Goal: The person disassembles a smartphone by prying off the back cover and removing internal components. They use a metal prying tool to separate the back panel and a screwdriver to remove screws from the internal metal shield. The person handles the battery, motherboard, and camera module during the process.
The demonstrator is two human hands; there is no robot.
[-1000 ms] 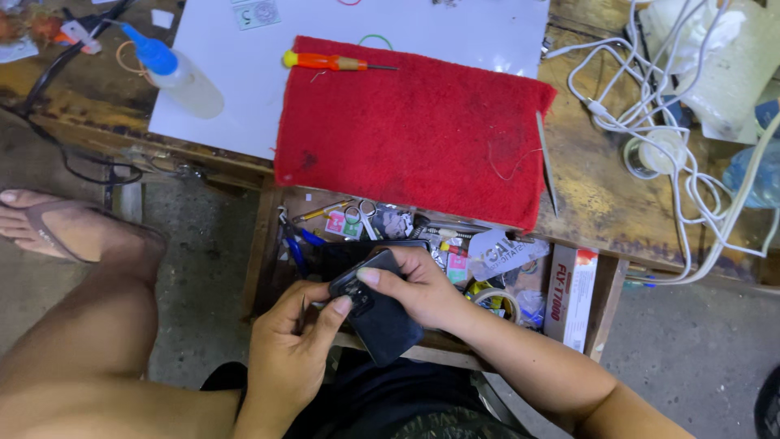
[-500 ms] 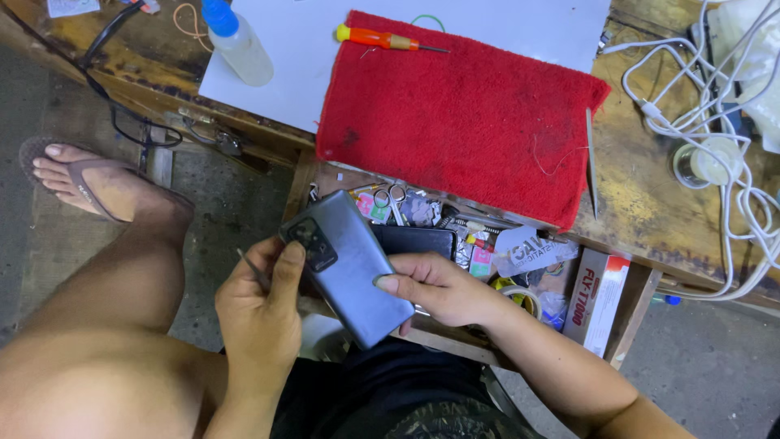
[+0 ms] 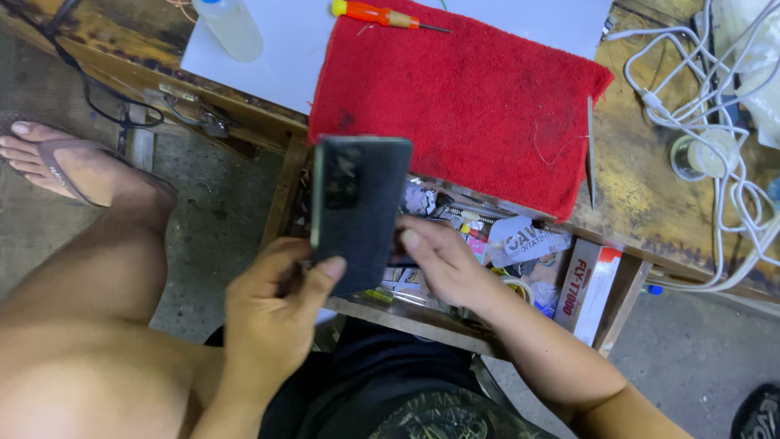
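A dark smartphone (image 3: pixel 357 207) is held upright with its back and camera block facing me. My left hand (image 3: pixel 272 313) grips its lower end, thumb across the back. Beside its right edge sits my right hand (image 3: pixel 443 264), over the open drawer (image 3: pixel 487 244), fingers curled; I cannot tell whether they touch the phone. On the table above lies a red towel (image 3: pixel 463 97), and at its top edge an orange-handled screwdriver (image 3: pixel 382 14).
The drawer holds several small parts, packets and a white and red box (image 3: pixel 587 284). A white sheet (image 3: pixel 284 49) with a plastic bottle (image 3: pixel 231 28) lies left of the towel. White cables (image 3: pixel 715 106) tangle at right. My sandalled foot (image 3: pixel 73 167) rests on the floor at left.
The phone has been lifted from the drawer and turned upright, with its back facing me. My left hand holds it higher. The view has shifted toward the table.
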